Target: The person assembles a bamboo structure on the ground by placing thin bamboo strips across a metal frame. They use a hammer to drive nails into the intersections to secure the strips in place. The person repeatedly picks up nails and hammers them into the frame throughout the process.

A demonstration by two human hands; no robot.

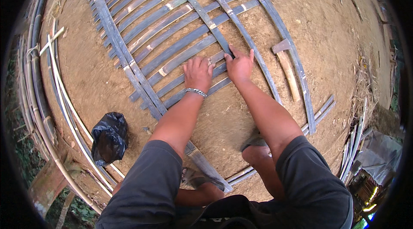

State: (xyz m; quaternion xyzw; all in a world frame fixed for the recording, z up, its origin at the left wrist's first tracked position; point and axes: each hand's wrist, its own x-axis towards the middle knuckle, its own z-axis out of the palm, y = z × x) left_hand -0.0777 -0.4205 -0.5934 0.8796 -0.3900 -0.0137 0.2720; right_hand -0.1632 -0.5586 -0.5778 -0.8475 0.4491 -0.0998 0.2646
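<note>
A lattice of dark split-bamboo slats (172, 59) lies on the ground before me, crossed by several long bamboo strips. My left hand (198, 73), with a chain bracelet at the wrist, is closed over one of the near slats, its fingers curled down. Just to the right, my right hand (240, 66) has thumb and forefinger at the near end of a crossing bamboo strip (220, 39), pinching it where it meets the slats. Part of the joint is hidden by my fingers. A hatchet (287, 72) with a pale wooden handle lies right of my right hand, its head touching the outer strip.
A black plastic bag (109, 138) sits open on the dirt at left. Long bamboo poles (35, 70) and pale strips (64, 91) run along the left side. More bamboo strips (353, 143) and a grey sheet (378, 156) are at lower right. My feet stand near the lattice.
</note>
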